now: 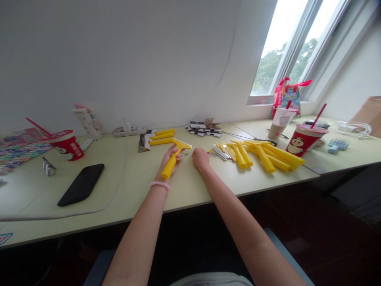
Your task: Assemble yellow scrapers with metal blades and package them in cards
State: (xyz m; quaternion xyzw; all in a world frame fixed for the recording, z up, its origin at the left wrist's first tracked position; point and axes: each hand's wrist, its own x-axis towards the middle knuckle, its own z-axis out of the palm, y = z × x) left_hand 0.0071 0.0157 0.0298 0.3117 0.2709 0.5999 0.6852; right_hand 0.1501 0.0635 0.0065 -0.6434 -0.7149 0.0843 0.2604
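My left hand [175,156] is wrapped round a yellow scraper [169,167], its wide head pointing up and to the right. My right hand [200,158] is closed just right of the scraper's head, fingertips pinched low over the table; what they hold, if anything, is hidden. Between the hands lie a few tiny metal bits [186,153], perhaps screws. To the right are a pile of yellow scraper handles [264,159] and some flat silvery blades [222,151]. Beyond my left hand, several yellow scrapers [162,138] lie with black-and-white card sleeves [144,142] on their heads.
Black-and-white cards [204,128] are stacked near the wall. A black phone [81,184], a white cable [119,182] and a red cup [67,146] are on the left. Another red cup [303,141] and a brown drink cup [279,123] stand right. The table's front edge runs beneath my forearms.
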